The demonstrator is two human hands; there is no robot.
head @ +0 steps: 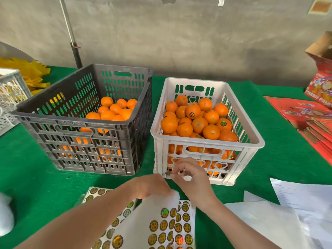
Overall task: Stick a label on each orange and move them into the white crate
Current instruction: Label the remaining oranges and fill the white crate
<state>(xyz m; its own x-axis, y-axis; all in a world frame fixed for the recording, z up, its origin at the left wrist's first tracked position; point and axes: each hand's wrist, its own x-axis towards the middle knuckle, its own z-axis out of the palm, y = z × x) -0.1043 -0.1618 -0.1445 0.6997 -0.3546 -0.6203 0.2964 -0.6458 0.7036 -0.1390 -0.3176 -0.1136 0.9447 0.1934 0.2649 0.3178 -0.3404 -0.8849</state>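
Note:
A black crate (53, 121) on the left holds unlabelled oranges (115, 110). To its right stands the white crate (251, 133), heaped with oranges (197, 121), some bearing round gold labels. In front of the crates lies a white label sheet (161, 221) dotted with gold stickers. My left hand (150, 186) lifts the sheet's top edge. My right hand (190, 175) hovers in front of the white crate's near wall, thumb and finger pinched on one small label (168, 173).
More sticker sheets (100, 193) lie under the lifted one on the green cloth. Empty white backing papers (269, 218) are piled at the right. Red fruit boxes (305, 114) sit at the far right, a white basket (10, 94) and yellow material (32, 74) at the far left.

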